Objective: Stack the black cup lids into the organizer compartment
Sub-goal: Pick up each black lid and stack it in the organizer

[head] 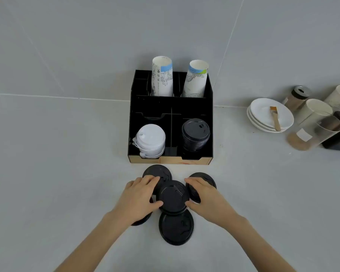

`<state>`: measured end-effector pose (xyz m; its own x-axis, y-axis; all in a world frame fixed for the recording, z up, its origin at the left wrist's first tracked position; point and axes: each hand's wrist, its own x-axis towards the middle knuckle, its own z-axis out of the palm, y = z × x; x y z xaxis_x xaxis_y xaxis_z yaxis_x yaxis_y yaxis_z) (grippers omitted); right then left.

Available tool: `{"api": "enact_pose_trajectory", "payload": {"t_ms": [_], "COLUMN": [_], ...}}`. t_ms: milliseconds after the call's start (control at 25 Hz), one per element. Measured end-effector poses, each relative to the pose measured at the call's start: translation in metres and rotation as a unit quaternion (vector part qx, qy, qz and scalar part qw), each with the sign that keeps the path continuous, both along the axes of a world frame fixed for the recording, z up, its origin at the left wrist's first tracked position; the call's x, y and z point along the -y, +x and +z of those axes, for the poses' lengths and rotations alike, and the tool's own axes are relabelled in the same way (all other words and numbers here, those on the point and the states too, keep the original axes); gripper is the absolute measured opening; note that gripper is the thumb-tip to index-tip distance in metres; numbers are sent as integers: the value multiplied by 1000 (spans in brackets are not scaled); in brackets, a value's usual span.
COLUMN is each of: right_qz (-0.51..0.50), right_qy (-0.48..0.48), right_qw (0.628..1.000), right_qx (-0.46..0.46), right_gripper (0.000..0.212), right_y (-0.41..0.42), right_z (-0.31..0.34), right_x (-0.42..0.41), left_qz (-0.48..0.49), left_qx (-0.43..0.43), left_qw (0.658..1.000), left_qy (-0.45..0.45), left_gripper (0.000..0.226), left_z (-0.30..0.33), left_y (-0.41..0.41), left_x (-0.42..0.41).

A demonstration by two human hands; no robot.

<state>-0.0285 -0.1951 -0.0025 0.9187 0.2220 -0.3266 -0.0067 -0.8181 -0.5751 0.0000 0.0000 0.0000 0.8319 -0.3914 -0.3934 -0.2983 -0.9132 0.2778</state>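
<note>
Several black cup lids lie on the grey counter in front of the black organizer [131, 122]. My left hand [138, 199] and my right hand [205, 195] press in from both sides on a short stack of black lids [173, 196]. Other loose lids lie behind at the left [158, 171], behind at the right [204, 176], and nearest me [176, 227]. One more is mostly hidden under my left wrist [140, 220]. A tall stack of black lids [195, 133] stands in the organizer's front right compartment.
White lids [150, 141] fill the front left compartment, and two paper cup stacks [162, 78] stand in the back. At the right are white plates [271, 114] with a brush, jars [296, 97] and a clear glass [314, 132].
</note>
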Motion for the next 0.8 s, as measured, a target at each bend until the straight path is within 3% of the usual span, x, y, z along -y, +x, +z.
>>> {"api": "enact_pose_trajectory", "payload": {"t_ms": [800], "right_qz": [-38], "right_qy": [51], "right_qw": [998], "right_qx": [27], "right_gripper": [54], "right_y": [-11], "right_z": [-26], "right_x": [-11], "left_qz": [32], "left_qx": [-39], "left_qw": [996], "left_qy": [-79], "left_gripper": [70], "left_z": [-19], "left_y": [-11], "left_x": [9]}}
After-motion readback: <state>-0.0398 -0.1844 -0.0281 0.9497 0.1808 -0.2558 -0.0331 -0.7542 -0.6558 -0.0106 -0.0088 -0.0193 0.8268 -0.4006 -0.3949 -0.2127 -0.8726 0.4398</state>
